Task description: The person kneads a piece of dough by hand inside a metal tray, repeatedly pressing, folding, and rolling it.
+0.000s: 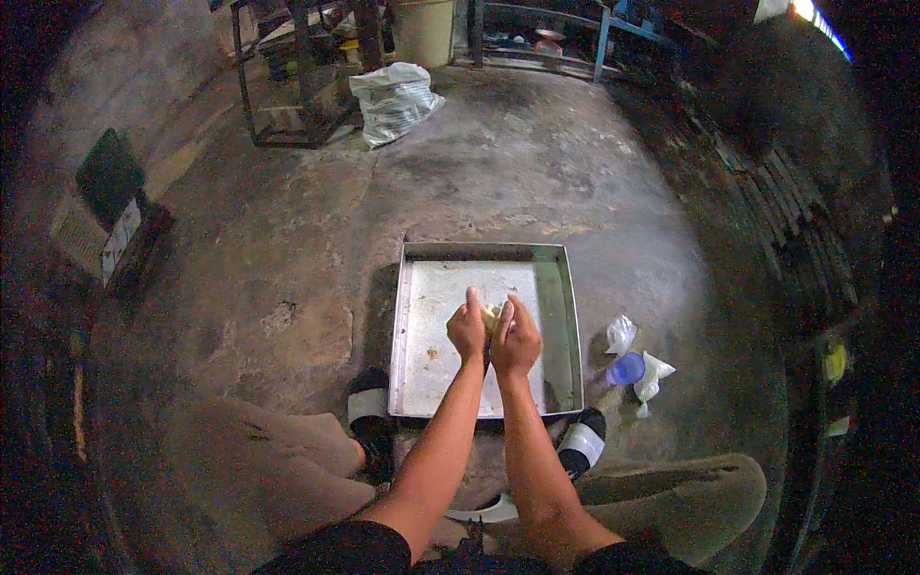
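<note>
A pale, cream-coloured lump point(491, 317), possibly dough, is pressed between my two hands over a shallow square metal tray point(574, 335). My left hand point(466, 332) is closed against its left side, thumb pointing up. From the right, my right hand point(518, 339) cups the same lump with curled fingers. Much of the lump is hidden by the fingers, so its full shape does not show. Small crumbs and brownish spots mark the tray's bottom. The tray sits on the floor between my feet.
Right of the tray are a blue plastic cup point(626, 369), a clear plastic bag point(621, 333) and a white knotted bag point(654, 375). Farther off stand a whitish sack point(395, 102), a dark metal frame point(251, 105) and a pale bucket point(423, 33). Wooden slats point(781, 206) lean at right.
</note>
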Demonstrator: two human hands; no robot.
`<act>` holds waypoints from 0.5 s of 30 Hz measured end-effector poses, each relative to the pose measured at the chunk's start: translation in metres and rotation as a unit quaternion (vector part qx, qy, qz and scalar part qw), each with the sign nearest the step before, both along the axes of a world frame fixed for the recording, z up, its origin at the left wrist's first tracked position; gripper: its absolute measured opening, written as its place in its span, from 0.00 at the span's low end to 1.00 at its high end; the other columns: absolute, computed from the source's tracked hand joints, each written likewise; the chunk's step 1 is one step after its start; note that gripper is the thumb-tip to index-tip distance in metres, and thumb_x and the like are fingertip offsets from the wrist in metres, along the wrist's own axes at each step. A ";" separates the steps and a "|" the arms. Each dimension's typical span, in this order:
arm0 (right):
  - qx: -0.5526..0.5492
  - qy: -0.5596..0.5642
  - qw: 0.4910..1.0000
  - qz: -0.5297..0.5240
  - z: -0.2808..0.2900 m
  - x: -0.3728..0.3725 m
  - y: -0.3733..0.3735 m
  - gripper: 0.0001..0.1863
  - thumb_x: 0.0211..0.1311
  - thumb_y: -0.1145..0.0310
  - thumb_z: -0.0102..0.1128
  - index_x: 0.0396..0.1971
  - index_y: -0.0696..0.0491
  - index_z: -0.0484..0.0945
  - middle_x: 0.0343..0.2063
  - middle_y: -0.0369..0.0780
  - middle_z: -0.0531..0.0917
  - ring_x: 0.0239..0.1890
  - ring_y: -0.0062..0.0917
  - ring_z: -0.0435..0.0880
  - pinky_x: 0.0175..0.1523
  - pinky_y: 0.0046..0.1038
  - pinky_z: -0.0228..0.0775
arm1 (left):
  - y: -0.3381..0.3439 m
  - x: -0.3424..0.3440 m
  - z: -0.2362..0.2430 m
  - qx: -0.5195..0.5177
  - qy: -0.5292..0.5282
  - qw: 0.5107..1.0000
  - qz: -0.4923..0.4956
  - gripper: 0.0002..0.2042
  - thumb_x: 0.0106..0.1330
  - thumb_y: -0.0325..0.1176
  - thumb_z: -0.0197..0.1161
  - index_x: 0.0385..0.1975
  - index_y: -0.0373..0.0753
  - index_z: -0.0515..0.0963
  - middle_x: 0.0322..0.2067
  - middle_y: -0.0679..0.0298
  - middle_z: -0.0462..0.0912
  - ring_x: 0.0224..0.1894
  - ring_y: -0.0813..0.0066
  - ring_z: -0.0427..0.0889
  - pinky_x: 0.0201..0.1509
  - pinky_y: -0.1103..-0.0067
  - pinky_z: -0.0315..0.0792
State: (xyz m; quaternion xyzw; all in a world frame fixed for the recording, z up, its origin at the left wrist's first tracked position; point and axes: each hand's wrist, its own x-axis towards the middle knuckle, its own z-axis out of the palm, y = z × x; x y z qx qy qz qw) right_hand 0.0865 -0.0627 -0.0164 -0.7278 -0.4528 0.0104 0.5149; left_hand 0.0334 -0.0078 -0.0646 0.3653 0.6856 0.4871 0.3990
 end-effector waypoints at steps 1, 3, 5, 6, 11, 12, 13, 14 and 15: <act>0.007 -0.101 0.995 -0.025 0.004 0.004 0.000 0.16 0.68 0.59 0.47 0.41 0.54 0.79 0.33 0.47 0.83 0.34 0.30 0.81 0.42 0.31 0.71 | 0.003 -0.002 0.004 -0.032 0.023 0.999 0.013 0.25 0.64 0.52 0.57 0.19 0.32 0.80 0.17 0.56 0.79 0.20 0.71 0.75 0.28 0.73 0.69; -0.036 -0.039 0.999 0.007 -0.003 0.014 0.000 0.18 0.70 0.58 0.45 0.44 0.54 0.78 0.38 0.45 0.82 0.38 0.27 0.79 0.44 0.28 0.69 | -0.003 0.000 0.010 -0.006 -0.127 0.990 0.058 0.27 0.65 0.53 0.55 0.15 0.33 0.77 0.15 0.59 0.77 0.19 0.69 0.73 0.28 0.71 0.67; 0.013 0.118 0.989 0.084 -0.017 0.020 0.009 0.18 0.70 0.58 0.44 0.44 0.55 0.78 0.36 0.44 0.82 0.36 0.28 0.79 0.43 0.28 0.69 | 0.006 0.001 -0.001 -0.004 -0.127 0.991 0.040 0.26 0.65 0.51 0.56 0.13 0.35 0.75 0.13 0.61 0.76 0.18 0.70 0.72 0.27 0.71 0.67; 0.010 0.153 0.979 0.133 -0.024 0.024 0.009 0.19 0.70 0.58 0.43 0.42 0.56 0.78 0.34 0.44 0.82 0.35 0.29 0.79 0.43 0.28 0.69 | 0.003 0.010 -0.003 -0.001 -0.132 0.991 -0.007 0.26 0.66 0.52 0.55 0.14 0.35 0.75 0.13 0.62 0.75 0.18 0.70 0.72 0.27 0.72 0.67; -0.026 0.115 0.992 0.050 -0.001 -0.002 0.009 0.20 0.64 0.54 0.53 0.31 0.57 0.80 0.30 0.45 0.82 0.33 0.34 0.80 0.39 0.31 0.69 | 0.016 0.008 -0.047 0.044 -0.062 0.965 -0.250 0.31 0.70 0.59 0.36 0.32 0.35 0.78 0.21 0.58 0.80 0.26 0.64 0.78 0.32 0.70 0.70; -0.027 0.098 0.995 0.006 -0.001 0.007 0.005 0.20 0.62 0.53 0.54 0.30 0.57 0.80 0.29 0.45 0.82 0.33 0.37 0.81 0.39 0.33 0.70 | 0.011 0.016 -0.034 -0.072 -0.148 0.945 -0.284 0.34 0.71 0.59 0.32 0.31 0.34 0.78 0.21 0.60 0.79 0.27 0.67 0.77 0.33 0.73 0.70; -0.037 0.124 0.991 -0.042 -0.008 0.017 0.006 0.21 0.62 0.52 0.54 0.29 0.58 0.80 0.27 0.45 0.82 0.31 0.36 0.81 0.38 0.34 0.70 | 0.009 0.017 -0.031 -0.098 -0.352 0.838 -0.404 0.35 0.71 0.60 0.31 0.35 0.32 0.78 0.31 0.61 0.81 0.35 0.70 0.78 0.40 0.72 0.71; -0.048 0.146 0.983 -0.103 -0.027 0.040 0.004 0.23 0.63 0.51 0.54 0.29 0.59 0.80 0.26 0.46 0.82 0.29 0.35 0.81 0.37 0.34 0.70 | -0.003 0.031 -0.017 -0.088 -0.315 0.837 -0.439 0.33 0.71 0.58 0.33 0.39 0.31 0.76 0.36 0.61 0.81 0.39 0.69 0.77 0.45 0.71 0.70; -0.059 0.172 0.971 -0.154 -0.039 0.057 0.002 0.24 0.63 0.50 0.54 0.28 0.60 0.80 0.24 0.46 0.82 0.27 0.34 0.80 0.36 0.34 0.69 | -0.015 0.040 -0.004 -0.074 -0.273 0.838 -0.466 0.32 0.72 0.57 0.34 0.43 0.30 0.75 0.41 0.60 0.80 0.44 0.68 0.77 0.49 0.70 0.70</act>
